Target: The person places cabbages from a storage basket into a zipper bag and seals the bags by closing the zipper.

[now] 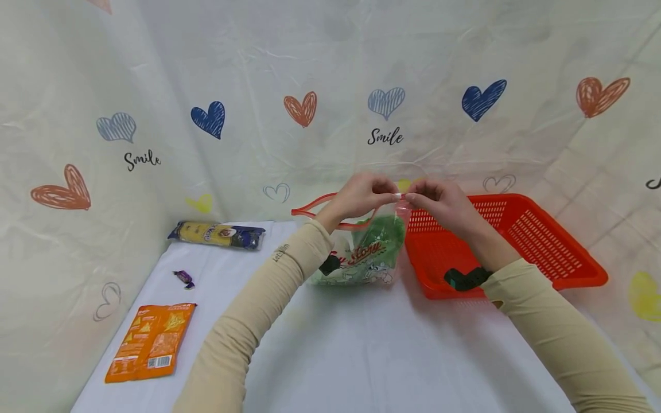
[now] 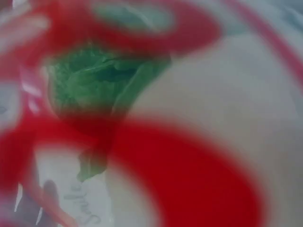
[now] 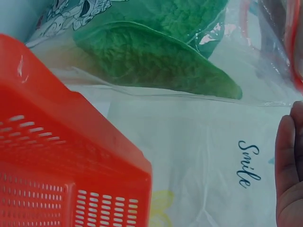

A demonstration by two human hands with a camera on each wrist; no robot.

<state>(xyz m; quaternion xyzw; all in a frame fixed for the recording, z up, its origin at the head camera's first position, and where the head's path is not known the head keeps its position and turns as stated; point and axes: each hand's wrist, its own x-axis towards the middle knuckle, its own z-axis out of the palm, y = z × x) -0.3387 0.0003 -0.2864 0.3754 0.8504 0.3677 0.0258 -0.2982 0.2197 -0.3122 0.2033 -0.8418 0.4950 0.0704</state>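
Note:
A clear zip bag (image 1: 356, 258) with a red zip rim and printed lettering stands on the table, green leaves (image 3: 156, 61) inside it. My left hand (image 1: 361, 195) reaches over the bag and pinches its rim near the right corner, where something small and white shows at the fingertips. Right beside it, my right hand (image 1: 439, 201) pinches the same corner between thumb and fingers. Left of the hands, the red rim bows apart in a loop. In the left wrist view that red rim (image 2: 199, 170) is close and blurred, with the leaves (image 2: 94, 80) behind.
A red perforated basket (image 1: 568, 258) stands to the right, under my right forearm. At the left of the white table lie a long yellow and dark blue packet (image 1: 217, 235), a small purple wrapped candy (image 1: 183, 279) and an orange snack bag (image 1: 150, 344). A heart-printed curtain (image 1: 330, 69) closes the back.

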